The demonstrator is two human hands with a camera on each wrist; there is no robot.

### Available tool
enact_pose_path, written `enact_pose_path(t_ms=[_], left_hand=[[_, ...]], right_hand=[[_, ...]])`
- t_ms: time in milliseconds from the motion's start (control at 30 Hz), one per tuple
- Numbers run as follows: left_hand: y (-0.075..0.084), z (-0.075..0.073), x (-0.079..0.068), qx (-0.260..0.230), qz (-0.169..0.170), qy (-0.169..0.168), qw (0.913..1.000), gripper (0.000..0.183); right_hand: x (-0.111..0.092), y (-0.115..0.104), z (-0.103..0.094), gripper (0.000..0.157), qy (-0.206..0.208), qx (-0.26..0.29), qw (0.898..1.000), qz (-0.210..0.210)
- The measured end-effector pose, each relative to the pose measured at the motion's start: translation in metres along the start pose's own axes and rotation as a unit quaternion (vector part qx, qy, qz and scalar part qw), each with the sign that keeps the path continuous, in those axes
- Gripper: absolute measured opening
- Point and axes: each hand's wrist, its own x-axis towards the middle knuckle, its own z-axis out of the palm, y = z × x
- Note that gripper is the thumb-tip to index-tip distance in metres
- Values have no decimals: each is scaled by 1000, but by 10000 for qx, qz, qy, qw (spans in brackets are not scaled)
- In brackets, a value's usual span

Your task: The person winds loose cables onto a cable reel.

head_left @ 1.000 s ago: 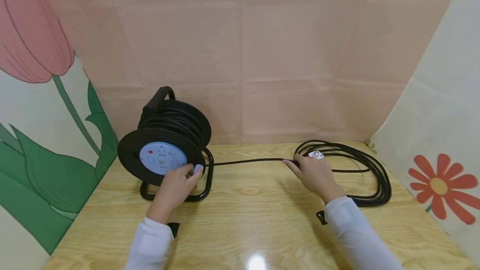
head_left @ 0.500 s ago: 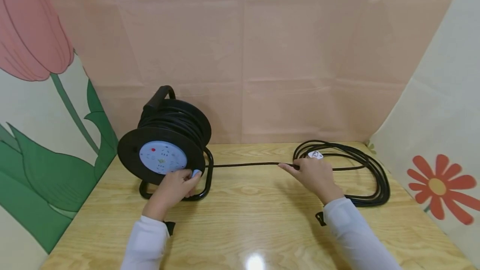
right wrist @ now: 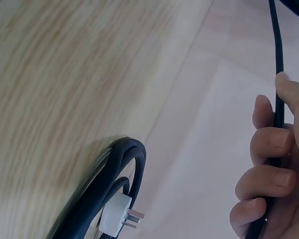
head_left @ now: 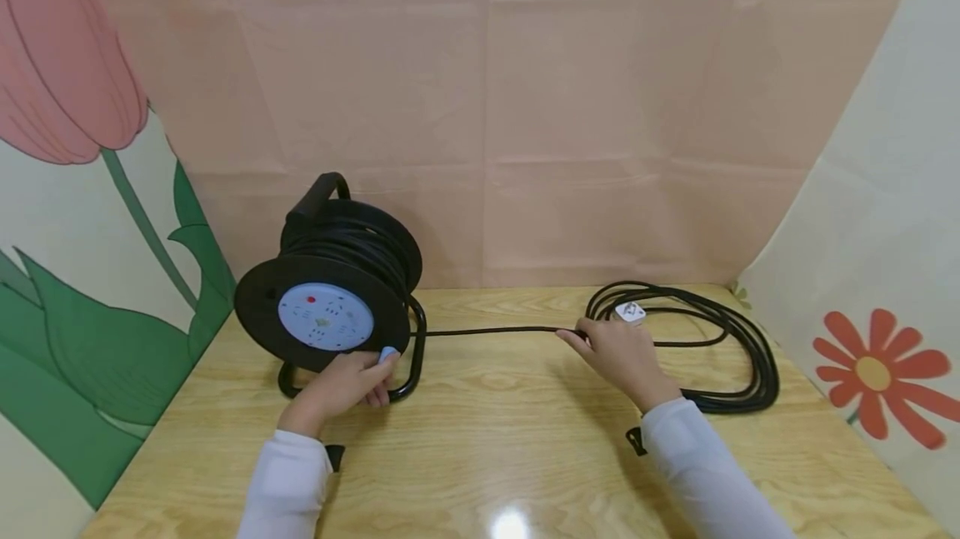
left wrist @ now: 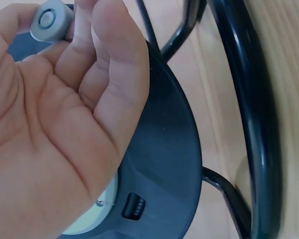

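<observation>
A pink backdrop [head_left: 540,122] rises behind your wood-grain table [head_left: 480,439]; a printed tulip [head_left: 67,56] stands on the left side sheet, an orange-red flower [head_left: 873,374] on the right one. The black extension-cable reel [head_left: 330,271] sits toward the table's left rear, near the backdrop, its drum wrapped in cable and its tubular stand [head_left: 417,364] resting on the tabletop. Well apart to the right lies a loose coil of black cable [head_left: 765,376]. White sleeves [head_left: 281,481] cover both your forearms. Your right hand [head_left: 621,353] grips the cable at the coil's left side, fingers curled around it and thumb along it, pointing toward the reel. Your left hand [head_left: 345,381] is at the reel's lower right edge, pinching the crank knob between thumb and fingers. A pale blue socket panel [head_left: 326,316] faces you from the reel's front disc. Between reel and right hand, a single cable run [head_left: 487,330] stretches nearly straight. Beside the right hand, a white plug [right wrist: 114,215] rests at the coil, metal pins showing. The crank knob [head_left: 387,353] is light blue. Smallest is the panel's red dot [head_left: 311,299].
</observation>
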Motion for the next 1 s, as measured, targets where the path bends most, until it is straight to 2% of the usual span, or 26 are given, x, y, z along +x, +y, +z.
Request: enact_pose_path(t_ms=[300, 400, 667, 1000], left_hand=[[-12, -1, 2, -319, 60, -301, 9990, 58], [-15, -2, 2, -431, 74, -353, 9984, 56], [-27, -6, 0, -525, 26, -476, 9975, 53], [-40, -11, -1, -765, 30, -574, 9954, 50]], right_hand=[[0, -5, 0, 23, -36, 122, 9998, -138], [0, -6, 0, 23, -9, 109, 9998, -169], [-1, -5, -3, 37, -59, 7, 9999, -133], [-4, -5, -5, 29, -149, -5, 9996, -252]])
